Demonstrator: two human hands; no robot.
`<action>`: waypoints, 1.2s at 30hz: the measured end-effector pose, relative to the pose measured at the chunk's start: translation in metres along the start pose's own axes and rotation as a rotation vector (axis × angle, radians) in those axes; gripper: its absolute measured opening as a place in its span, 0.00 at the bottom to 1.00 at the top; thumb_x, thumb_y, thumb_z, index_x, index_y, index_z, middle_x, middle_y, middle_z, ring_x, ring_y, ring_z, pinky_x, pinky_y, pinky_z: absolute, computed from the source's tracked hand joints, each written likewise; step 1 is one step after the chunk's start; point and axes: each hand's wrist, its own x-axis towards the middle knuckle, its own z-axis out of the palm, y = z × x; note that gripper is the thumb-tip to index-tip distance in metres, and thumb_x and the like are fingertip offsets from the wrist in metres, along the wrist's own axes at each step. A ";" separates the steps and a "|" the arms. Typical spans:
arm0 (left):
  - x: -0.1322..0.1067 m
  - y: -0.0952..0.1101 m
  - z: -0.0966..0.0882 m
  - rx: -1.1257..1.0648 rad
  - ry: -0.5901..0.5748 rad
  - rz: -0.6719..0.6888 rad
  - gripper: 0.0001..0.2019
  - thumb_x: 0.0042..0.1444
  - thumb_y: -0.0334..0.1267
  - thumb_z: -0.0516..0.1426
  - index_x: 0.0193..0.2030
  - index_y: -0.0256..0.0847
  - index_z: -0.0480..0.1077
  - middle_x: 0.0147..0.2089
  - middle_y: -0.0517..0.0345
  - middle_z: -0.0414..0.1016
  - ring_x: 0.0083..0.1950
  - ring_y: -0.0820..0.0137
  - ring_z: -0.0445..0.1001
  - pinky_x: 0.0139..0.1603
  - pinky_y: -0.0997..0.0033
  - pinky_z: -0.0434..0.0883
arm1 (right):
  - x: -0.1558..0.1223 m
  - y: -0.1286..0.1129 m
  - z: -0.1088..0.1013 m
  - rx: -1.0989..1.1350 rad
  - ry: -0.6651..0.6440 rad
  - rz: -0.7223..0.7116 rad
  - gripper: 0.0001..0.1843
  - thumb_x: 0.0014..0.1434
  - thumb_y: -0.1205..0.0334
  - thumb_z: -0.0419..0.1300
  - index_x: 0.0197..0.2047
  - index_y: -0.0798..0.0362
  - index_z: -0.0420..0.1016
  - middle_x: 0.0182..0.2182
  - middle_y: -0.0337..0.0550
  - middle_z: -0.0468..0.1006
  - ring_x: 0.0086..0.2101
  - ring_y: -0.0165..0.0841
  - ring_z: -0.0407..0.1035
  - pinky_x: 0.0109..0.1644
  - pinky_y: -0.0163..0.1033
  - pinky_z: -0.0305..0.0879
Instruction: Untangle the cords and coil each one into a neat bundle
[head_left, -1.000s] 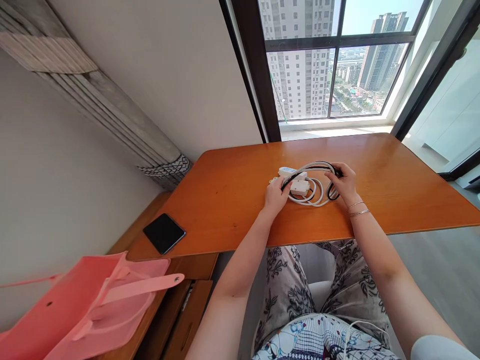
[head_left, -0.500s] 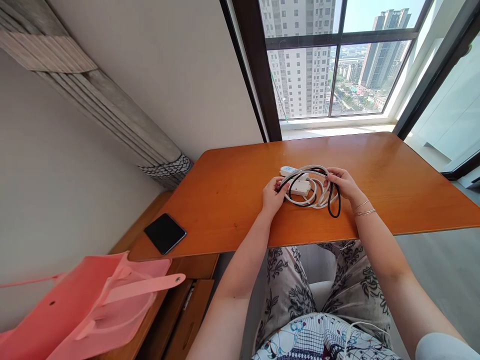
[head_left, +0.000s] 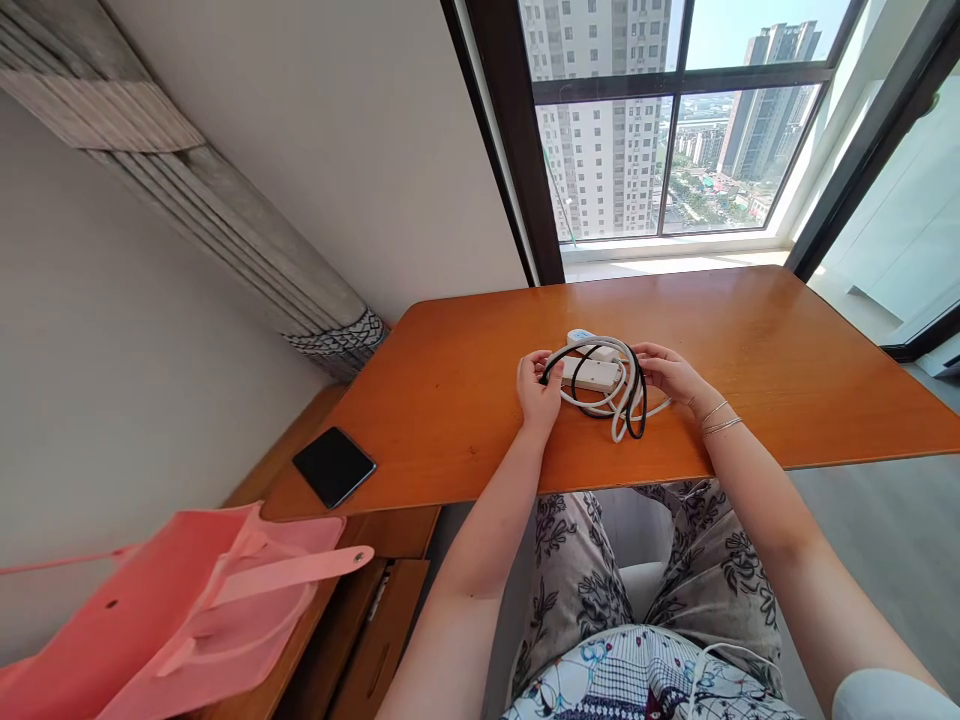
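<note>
A bundle of coiled cables [head_left: 609, 400], white and black loops, lies on the orange wooden table [head_left: 465, 390] around a white power adapter [head_left: 592, 373]. A small white device with a blue mark [head_left: 579, 338] sits just behind it. My left hand [head_left: 538, 385] is closed, pinching the black cable at the bundle's left side. On the right side my right hand [head_left: 667, 372] grips the loops with its fingers curled round them.
A black phone [head_left: 334, 465] lies on a lower wooden cabinet [head_left: 375, 620] to the left. A pink bag [head_left: 172, 610] with a long strap sits at the bottom left. A window [head_left: 660, 120] runs behind the table, and a folded grey blind [head_left: 225, 230] leans on the wall.
Both hands have shifted left and drawn closer together. The cable loops have been gathered tighter and now hang down in front of the adapter.
</note>
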 end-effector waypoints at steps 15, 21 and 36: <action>0.003 -0.006 0.002 -0.082 -0.085 -0.160 0.11 0.53 0.41 0.61 0.36 0.45 0.62 0.32 0.63 0.67 0.34 0.70 0.68 0.39 0.70 0.67 | 0.010 0.014 0.002 -0.216 0.207 -0.096 0.27 0.47 0.37 0.70 0.38 0.52 0.80 0.33 0.41 0.81 0.34 0.33 0.72 0.40 0.39 0.69; 0.003 -0.002 0.002 -0.080 -0.044 -0.083 0.17 0.53 0.37 0.60 0.25 0.44 0.52 0.34 0.60 0.68 0.39 0.70 0.69 0.46 0.68 0.69 | 0.004 0.010 0.009 -0.255 0.068 -0.114 0.26 0.44 0.42 0.74 0.40 0.54 0.81 0.30 0.39 0.78 0.31 0.32 0.69 0.37 0.38 0.67; 0.013 -0.009 0.000 -0.491 0.085 -0.379 0.21 0.55 0.57 0.62 0.29 0.42 0.61 0.29 0.62 0.67 0.21 0.80 0.55 0.21 0.76 0.54 | 0.012 0.003 -0.029 0.215 0.740 -0.474 0.18 0.55 0.44 0.67 0.39 0.49 0.73 0.24 0.31 0.63 0.22 0.24 0.61 0.22 0.28 0.57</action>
